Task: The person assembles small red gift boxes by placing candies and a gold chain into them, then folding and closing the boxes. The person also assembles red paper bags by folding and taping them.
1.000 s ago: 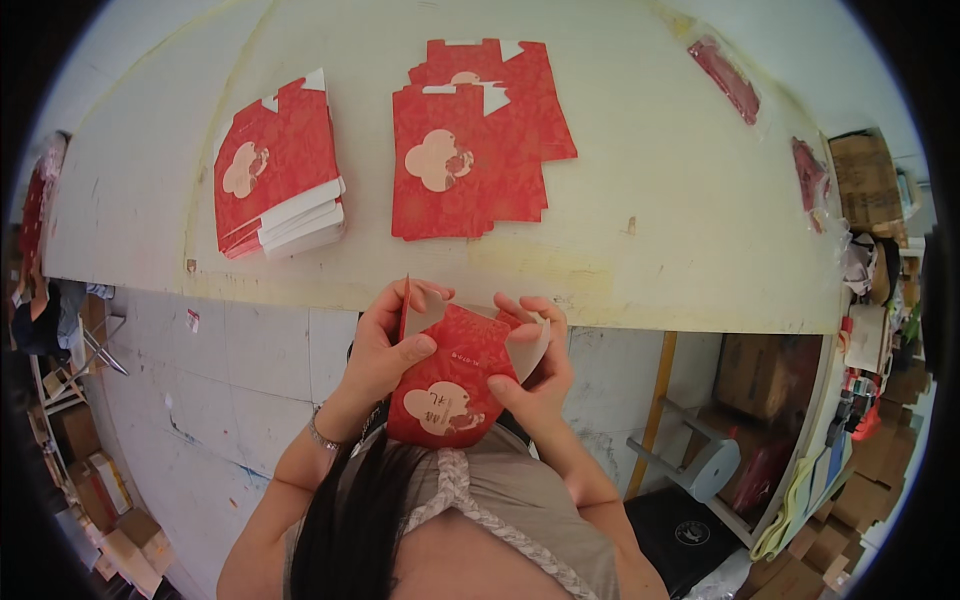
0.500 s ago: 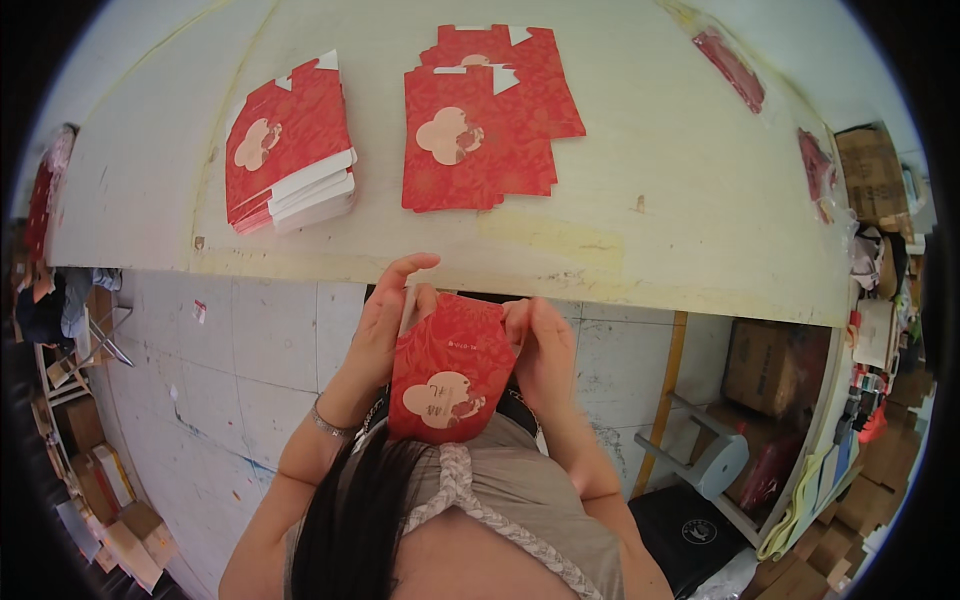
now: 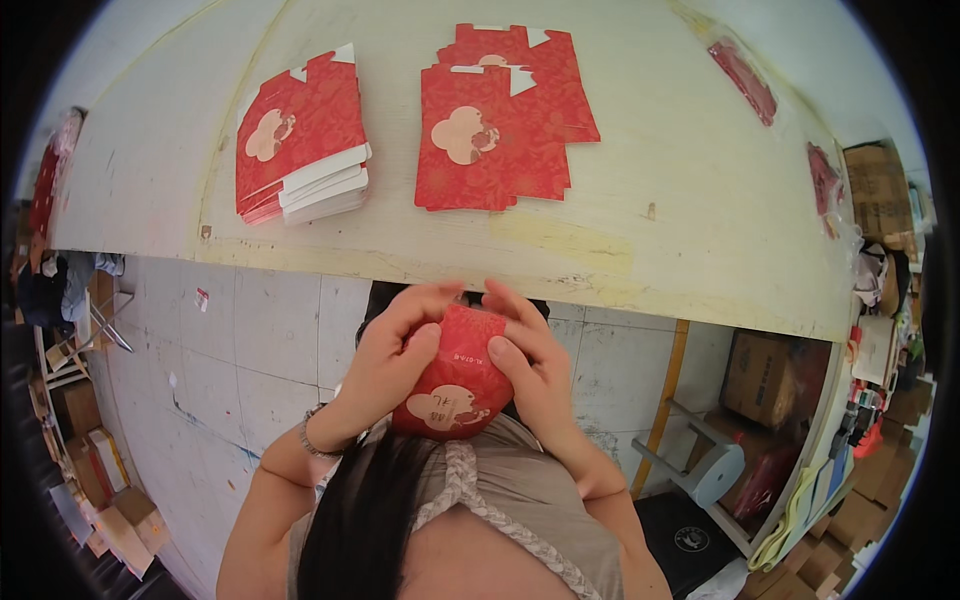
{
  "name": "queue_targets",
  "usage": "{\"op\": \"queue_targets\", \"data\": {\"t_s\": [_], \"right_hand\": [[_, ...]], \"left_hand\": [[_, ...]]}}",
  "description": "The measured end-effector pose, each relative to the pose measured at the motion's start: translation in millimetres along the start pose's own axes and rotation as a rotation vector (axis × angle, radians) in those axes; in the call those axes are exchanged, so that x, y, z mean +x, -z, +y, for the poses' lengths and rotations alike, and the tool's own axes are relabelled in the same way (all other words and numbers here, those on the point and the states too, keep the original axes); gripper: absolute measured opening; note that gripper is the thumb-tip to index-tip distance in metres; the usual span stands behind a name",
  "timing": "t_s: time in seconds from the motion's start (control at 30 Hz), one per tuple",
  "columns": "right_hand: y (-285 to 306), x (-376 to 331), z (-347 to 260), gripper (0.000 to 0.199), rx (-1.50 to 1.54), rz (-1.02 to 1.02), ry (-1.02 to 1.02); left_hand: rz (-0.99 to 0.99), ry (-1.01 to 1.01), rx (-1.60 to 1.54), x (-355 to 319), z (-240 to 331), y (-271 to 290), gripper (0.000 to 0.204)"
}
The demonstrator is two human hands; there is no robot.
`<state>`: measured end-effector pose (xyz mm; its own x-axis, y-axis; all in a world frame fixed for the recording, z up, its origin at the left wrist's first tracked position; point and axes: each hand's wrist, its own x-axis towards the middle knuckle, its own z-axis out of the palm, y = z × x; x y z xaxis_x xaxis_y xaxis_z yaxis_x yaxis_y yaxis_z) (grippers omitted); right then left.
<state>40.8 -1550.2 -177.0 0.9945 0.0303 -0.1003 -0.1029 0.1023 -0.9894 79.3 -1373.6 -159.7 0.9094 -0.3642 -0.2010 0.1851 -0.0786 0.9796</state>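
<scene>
Close to my body, a red patterned paper box [image 3: 462, 352] with a cream flower-shaped patch is held between both hands. My left hand [image 3: 405, 345] grips its left side, thumb on the front face and fingers curled over the top edge. My right hand [image 3: 525, 350] grips the opposite side the same way. The far side of the box is hidden. On the table ahead lie a stack of flat red box blanks [image 3: 300, 140] with white flaps, at the left, and another group of red blanks [image 3: 490, 150] overlapping in the middle.
The pale table [image 3: 680, 240] has its front edge just beyond my hands. Red items in clear plastic [image 3: 742, 80] lie at its far right. Beneath it on the right are a cardboard box [image 3: 770, 378] and a black bag [image 3: 690, 530]. Shelves with cartons line the left.
Both hands have closed in around the upper part of the box, thumbs now on its front. The box looks rounder and more bulged. The view has shifted slightly.
</scene>
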Motion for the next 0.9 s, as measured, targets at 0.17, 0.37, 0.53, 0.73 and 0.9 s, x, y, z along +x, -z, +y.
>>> {"op": "queue_targets", "data": {"t_s": [0.17, 0.37, 0.53, 0.73, 0.9], "right_hand": [[7, 14, -4, 0.042, 0.038, -0.139, 0.083], [14, 7, 47, 0.031, 0.285, 0.302, 0.65], [13, -19, 40, 0.04, -0.191, 0.088, 0.517], [10, 0, 18, 0.044, 0.485, -0.174, 0.286], [10, 6, 18, 0.043, 0.607, -0.161, 0.198]], "left_hand": [[-0.197, -0.409, 0.443, 2, 15, 10, 0.042], [0.204, -0.664, 0.328, 36, 37, 40, 0.041], [0.302, -0.785, -0.021, 48, 43, 34, 0.046], [-0.037, -0.917, 0.113, 41, 57, 17, 0.045], [-0.059, -1.061, 0.361, 24, 70, 1, 0.044]]}}
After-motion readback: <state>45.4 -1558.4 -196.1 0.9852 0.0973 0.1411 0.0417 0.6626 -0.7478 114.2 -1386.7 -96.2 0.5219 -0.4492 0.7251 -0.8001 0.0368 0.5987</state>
